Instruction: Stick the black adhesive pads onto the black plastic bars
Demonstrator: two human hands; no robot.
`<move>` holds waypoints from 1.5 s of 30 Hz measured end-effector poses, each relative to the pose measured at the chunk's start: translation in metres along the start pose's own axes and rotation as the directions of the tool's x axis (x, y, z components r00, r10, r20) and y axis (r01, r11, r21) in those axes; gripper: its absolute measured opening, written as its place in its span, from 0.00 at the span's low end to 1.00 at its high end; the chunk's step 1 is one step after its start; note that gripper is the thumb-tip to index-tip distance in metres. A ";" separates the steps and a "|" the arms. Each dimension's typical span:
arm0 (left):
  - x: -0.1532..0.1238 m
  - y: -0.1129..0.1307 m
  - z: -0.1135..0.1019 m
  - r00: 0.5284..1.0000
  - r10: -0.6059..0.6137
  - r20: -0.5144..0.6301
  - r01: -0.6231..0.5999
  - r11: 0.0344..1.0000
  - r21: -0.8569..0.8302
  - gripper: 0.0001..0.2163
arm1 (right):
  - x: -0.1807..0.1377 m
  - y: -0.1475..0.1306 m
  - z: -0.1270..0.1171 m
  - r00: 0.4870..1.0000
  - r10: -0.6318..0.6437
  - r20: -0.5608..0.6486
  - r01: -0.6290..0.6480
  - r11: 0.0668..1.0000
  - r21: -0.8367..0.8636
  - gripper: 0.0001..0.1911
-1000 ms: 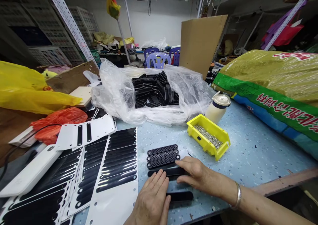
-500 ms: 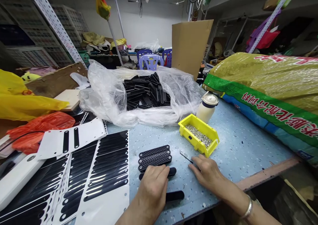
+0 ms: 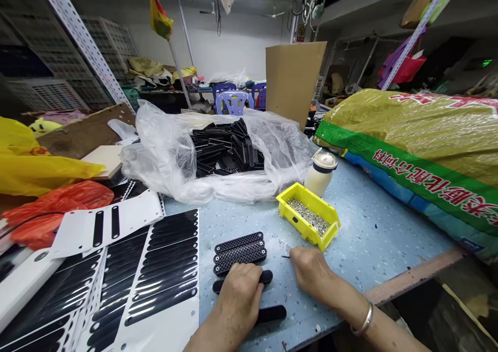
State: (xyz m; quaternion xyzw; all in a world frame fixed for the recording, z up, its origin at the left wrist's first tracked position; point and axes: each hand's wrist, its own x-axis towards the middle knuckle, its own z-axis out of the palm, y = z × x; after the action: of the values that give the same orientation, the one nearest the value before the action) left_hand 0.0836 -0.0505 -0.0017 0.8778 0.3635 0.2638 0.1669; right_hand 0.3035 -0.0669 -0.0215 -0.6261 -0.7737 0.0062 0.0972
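Note:
My left hand (image 3: pixel 240 294) rests curled on a smooth black oblong strip (image 3: pixel 266 277) lying on the blue table (image 3: pixel 373 238), with another black strip (image 3: pixel 272 314) just below it. Three black mesh-patterned strips (image 3: pixel 239 251) lie side by side right above that hand. My right hand (image 3: pixel 309 271) sits on the table to the right, fingers closed around a thin dark tool whose tip (image 3: pixel 286 256) pokes out to the left. A yellow bin of small metal parts (image 3: pixel 308 216) stands just beyond the right hand.
White sheets with rows of glossy black oblong stickers (image 3: pixel 163 269) cover the table's left. A clear plastic bag of black strips (image 3: pixel 225 150) lies at the back, a white bottle (image 3: pixel 319 173) beside the bin, a large yellow-green sack (image 3: pixel 420 139) on the right, and a cardboard box (image 3: pixel 293 80) behind.
My right hand left the black strips, slid to the right and closed on the thin tool. My left hand curled down onto the smooth strip. The view shifted slightly.

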 end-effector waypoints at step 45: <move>-0.017 -0.017 -0.016 0.988 -0.130 -0.090 0.124 0.990 -0.063 0.08 | 0.034 -0.053 -0.004 0.988 0.058 0.143 -0.150 0.567 0.810 0.08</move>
State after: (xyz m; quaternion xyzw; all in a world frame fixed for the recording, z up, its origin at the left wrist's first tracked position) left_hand 0.0545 -0.0501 -0.0030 0.8344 0.4182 0.3038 0.1913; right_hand 0.2462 -0.0461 -0.0062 -0.5535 -0.6488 0.3998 0.3359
